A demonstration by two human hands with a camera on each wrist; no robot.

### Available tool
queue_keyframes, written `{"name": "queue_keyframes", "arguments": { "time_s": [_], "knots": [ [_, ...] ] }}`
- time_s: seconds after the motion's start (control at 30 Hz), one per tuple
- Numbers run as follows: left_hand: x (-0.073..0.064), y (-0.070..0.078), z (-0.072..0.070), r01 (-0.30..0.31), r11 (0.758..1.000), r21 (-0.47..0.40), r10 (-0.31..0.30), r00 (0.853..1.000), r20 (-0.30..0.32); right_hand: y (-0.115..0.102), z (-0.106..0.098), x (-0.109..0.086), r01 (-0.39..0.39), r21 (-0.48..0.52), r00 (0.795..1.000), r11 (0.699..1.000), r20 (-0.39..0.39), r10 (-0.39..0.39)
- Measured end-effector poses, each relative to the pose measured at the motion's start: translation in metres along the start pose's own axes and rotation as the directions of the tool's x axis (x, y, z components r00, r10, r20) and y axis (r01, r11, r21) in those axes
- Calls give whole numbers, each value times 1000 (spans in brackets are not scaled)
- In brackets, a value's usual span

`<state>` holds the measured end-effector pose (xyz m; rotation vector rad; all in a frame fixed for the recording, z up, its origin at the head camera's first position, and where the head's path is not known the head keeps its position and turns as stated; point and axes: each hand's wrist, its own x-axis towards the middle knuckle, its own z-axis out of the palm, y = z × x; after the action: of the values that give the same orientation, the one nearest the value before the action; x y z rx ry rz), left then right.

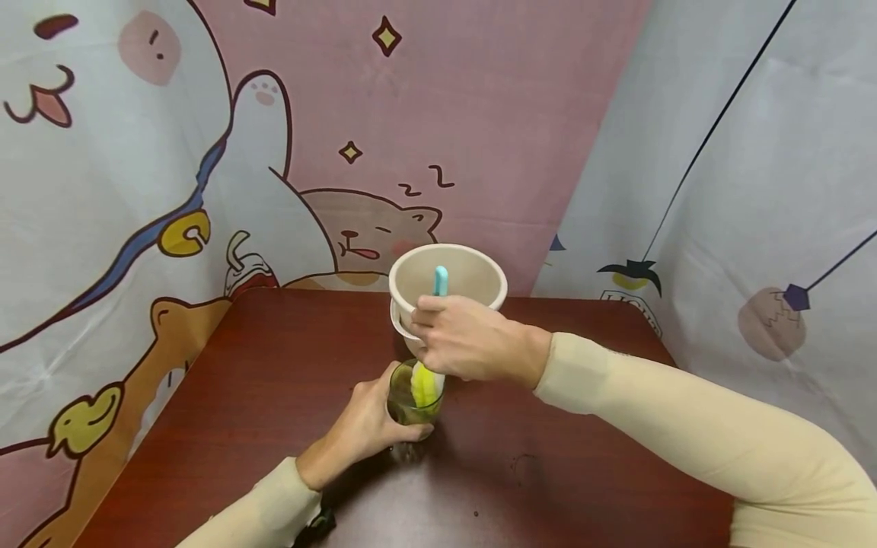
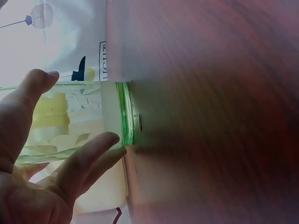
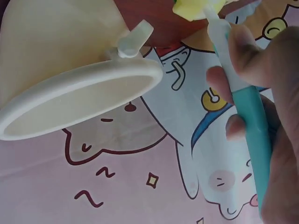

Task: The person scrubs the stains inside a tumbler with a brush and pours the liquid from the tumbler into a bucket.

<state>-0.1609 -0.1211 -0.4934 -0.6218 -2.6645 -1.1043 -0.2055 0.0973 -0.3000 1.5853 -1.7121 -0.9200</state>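
Note:
In the head view my left hand grips a green-tinted drinking glass round its side, thumb on the near side. The glass stands upright, its base at the tabletop. My right hand holds a cup brush by its teal and white handle, the thumb and fingers wrapped along it. The brush's yellow and white sponge head is down inside the mouth of the glass. Through the glass wall, the left wrist view shows the yellow sponge and water drops.
Right behind the glass and the right hand stands a cream-coloured bucket with a small spout-like lug at its rim. The dark red wooden table meets a cartoon-printed cloth at the back and sides. A dark object is near the left sleeve.

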Motion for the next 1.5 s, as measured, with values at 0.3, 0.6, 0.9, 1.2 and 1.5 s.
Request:
{"name": "queue_keyframes", "arguments": {
  "time_s": [0.3, 0.6, 0.9, 1.2, 1.5],
  "knots": [
    [0, -2, 1, 28, 999, -24, -28, 1000, 3, 12, 7, -8, -21, 177, 1000, 984, -9, 23],
    [1, -1, 2, 31, 999, -6, -31, 1000, 4, 13, 27, -24, -104, 464, 983, 880, -88, 163],
    [2, 1, 1, 39, 999, -9, -39, 999, 4, -1, 42, -34, -161, 604, 947, 781, -128, 294],
    [2, 2, 0, 44, 999, -11, -44, 999, 16, -18, 40, -23, -168, 519, 919, 838, -225, 323],
    [1, 1, 1, 45, 999, -19, -45, 999, 12, -21, 27, -7, -123, 256, 950, 959, -248, 188]
  ]
}}
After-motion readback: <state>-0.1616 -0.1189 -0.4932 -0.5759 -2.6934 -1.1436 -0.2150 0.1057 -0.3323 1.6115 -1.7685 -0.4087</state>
